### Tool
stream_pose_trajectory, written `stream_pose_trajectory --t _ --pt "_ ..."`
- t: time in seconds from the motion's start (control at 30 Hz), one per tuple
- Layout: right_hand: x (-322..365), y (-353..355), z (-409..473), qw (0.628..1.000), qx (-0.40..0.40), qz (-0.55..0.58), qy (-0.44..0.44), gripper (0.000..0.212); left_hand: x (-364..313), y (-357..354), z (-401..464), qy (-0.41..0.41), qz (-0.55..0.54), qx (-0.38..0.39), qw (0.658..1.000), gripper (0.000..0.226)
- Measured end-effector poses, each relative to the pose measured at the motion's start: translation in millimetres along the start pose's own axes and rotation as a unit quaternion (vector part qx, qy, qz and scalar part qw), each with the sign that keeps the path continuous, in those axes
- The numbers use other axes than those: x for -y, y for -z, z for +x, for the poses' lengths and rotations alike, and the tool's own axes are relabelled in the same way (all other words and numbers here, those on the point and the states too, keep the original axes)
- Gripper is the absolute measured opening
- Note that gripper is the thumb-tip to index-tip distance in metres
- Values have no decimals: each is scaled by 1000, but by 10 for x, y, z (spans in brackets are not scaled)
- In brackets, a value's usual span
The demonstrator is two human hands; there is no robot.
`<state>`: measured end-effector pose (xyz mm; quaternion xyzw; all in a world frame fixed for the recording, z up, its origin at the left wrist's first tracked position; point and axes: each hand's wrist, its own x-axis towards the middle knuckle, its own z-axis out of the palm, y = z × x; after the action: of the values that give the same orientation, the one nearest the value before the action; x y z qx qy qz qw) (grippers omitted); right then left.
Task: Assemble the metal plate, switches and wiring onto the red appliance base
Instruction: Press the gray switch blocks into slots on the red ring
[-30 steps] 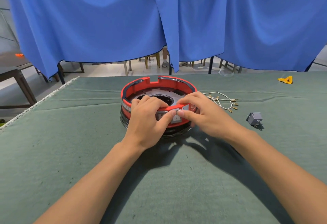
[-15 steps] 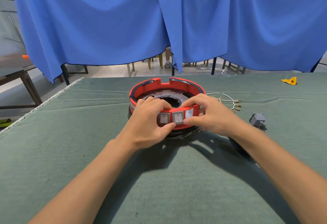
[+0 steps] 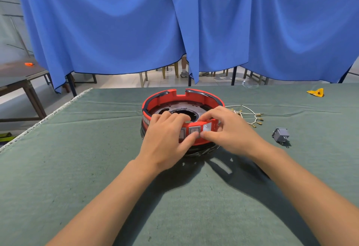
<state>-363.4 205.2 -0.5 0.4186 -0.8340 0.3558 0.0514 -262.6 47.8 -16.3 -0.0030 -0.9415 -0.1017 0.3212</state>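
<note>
The round red appliance base (image 3: 165, 95) sits on the green table, with a dark metal plate (image 3: 167, 110) lying inside it. Grey rocker switches (image 3: 194, 130) sit in its near wall. My left hand (image 3: 167, 139) grips the near rim, fingers curled over the top and thumb on the front below the switches. My right hand (image 3: 227, 129) grips the rim from the right, its thumb pressing the front beside the left thumb. A loose grey switch (image 3: 280, 135) lies to the right. White wiring (image 3: 250, 116) with brass terminals lies behind my right hand.
A yellow scrap (image 3: 315, 92) lies at the far right of the green cloth-covered table (image 3: 77, 168). Blue curtains (image 3: 116, 22) hang behind the table. The table's left edge (image 3: 44, 118) runs diagonally; another table (image 3: 17, 77) stands beyond it.
My left thumb slid right across the front panel to meet the right thumb under the middle switch. Both hands stayed on the rim; the base looks unmoved.
</note>
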Motion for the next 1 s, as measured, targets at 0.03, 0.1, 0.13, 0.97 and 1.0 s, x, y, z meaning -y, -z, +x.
stream_pose_trajectory --t 0.03,0.1,0.13,0.97,1.0 --pt "-5 1 -5 1000 -3 1 -3 26 -40 -17 -7 7 14 -7 1000 43" --pt "-26 12 -3 1000 -25 -3 -19 31 -108 -42 -13 12 27 -19 999 38" --pt "-34 21 1 998 -47 -10 -34 32 -133 -52 -13 14 31 -23 999 36" --pt "-553 399 -211 896 -115 -225 -366 36 -214 -132 10 1 45 -45 998 38" --pt "-573 407 -214 896 -117 -223 -366 35 -218 -129 10 -2 44 -44 998 39"
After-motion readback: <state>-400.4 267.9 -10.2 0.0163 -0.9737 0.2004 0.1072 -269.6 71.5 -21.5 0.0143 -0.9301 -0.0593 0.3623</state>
